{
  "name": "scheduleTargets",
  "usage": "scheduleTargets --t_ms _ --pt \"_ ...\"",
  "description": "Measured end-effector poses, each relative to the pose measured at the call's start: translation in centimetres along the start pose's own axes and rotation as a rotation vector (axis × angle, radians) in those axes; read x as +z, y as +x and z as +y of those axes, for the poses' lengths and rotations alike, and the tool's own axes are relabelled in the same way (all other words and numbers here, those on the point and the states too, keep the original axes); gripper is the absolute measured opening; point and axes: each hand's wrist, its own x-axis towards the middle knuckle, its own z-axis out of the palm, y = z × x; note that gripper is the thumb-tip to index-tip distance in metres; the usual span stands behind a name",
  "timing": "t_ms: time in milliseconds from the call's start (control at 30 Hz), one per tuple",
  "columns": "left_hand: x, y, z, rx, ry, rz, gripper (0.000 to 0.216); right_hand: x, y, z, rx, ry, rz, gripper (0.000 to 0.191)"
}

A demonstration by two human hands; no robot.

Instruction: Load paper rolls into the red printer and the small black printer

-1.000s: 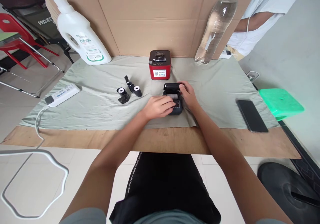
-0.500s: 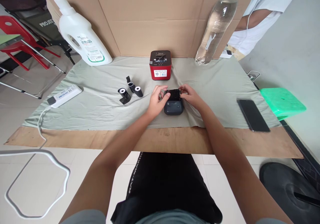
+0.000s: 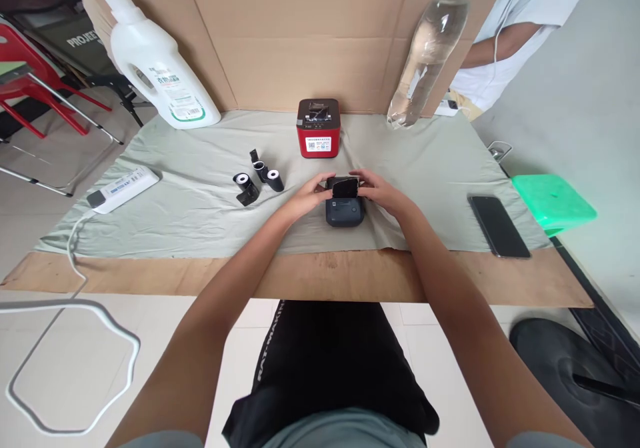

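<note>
A small dark grey printer sits on the green cloth in the middle of the table. Its lid is tilted, partly raised. My left hand pinches the lid's left end. My right hand pinches its right end. Both hands rest beside the printer's far edge. Left of them lie three black paper rolls with white cores. A red and black printer stands just behind.
A white detergent bottle and a clear water bottle lean on the cardboard wall. A power strip lies at the left, a black phone at the right. A green stool and another person in a white shirt are beyond the right edge.
The printer's compartment was open with my left hand over it. Both hands then took the lid's ends and brought it down over the body.
</note>
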Motion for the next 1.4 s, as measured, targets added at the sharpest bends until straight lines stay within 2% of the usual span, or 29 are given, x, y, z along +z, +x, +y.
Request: scheduleTargets --t_ms 67,200,267,400,500,600,700,800,867,933,1033,1200,1300,1333,1400 --pt "0.4 -0.2 -0.5 0.039 0.025 0.033 0.058 0.8 -0.8 0.2 0.026 -0.005 0.083 0.058" --pt "1.2 -0.2 -1.5 0.062 0.027 0.121 0.059 4.1 -3.5 0.0 0.06 -0.111 0.4 0.061" --pt "1.4 -0.1 -1.8 0.054 -0.013 0.139 0.059 6.4 -4.7 -0.4 0.024 -0.254 0.447 0.076" --pt "1.4 -0.1 -1.8 0.045 -0.106 0.147 0.057 10.0 -5.4 -1.7 0.012 -0.486 0.535 0.119" --pt "1.4 0.1 -1.9 0.053 -0.153 0.149 0.057 10.7 -5.1 -2.6 0.023 -0.585 0.576 0.127" --pt "1.4 0.4 -2.2 0.045 -0.131 0.163 0.057 9.2 -4.2 -2.9 0.017 -0.619 0.566 0.126" --pt "1.4 0.2 -2.2 0.052 0.044 0.152 0.057 5.9 -1.8 -2.7 -0.004 -0.493 0.635 0.127" --pt "1.5 -0.5 -1.5 0.103 0.331 0.087 0.056 2.0 2.6 -2.3 0.037 -0.454 0.745 0.125" --pt "1.7 -1.1 -0.8 0.171 0.503 0.013 0.048 -0.2 5.9 -2.0 0.111 -0.465 0.757 0.122" --pt "1.9 -1.5 -0.2 0.216 0.617 -0.056 0.04 -1.9 8.9 -1.6 0.145 -0.438 0.771 0.116" --pt "2.2 -1.8 0.5 0.18 0.701 -0.102 0.039 -3.6 12.5 -0.7 0.156 -0.367 0.823 0.113" --pt "2.2 -2.2 0.5 0.17 0.699 -0.122 0.041 -4.6 15.0 0.5 0.056 -0.3 0.869 0.097" --pt "1.6 -1.7 -0.1 0.144 0.542 -0.099 0.043 -3.8 14.2 0.8 -0.163 -0.395 0.908 0.081" --pt "1.2 -1.1 -0.3 0.14 0.452 -0.049 0.047 -3.3 13.7 0.8 -0.26 -0.444 0.889 0.075" --pt "0.1 0.8 -0.7 0.171 0.269 0.14 0.056 -1.9 13.0 0.8 -0.395 -0.491 0.77 0.064"
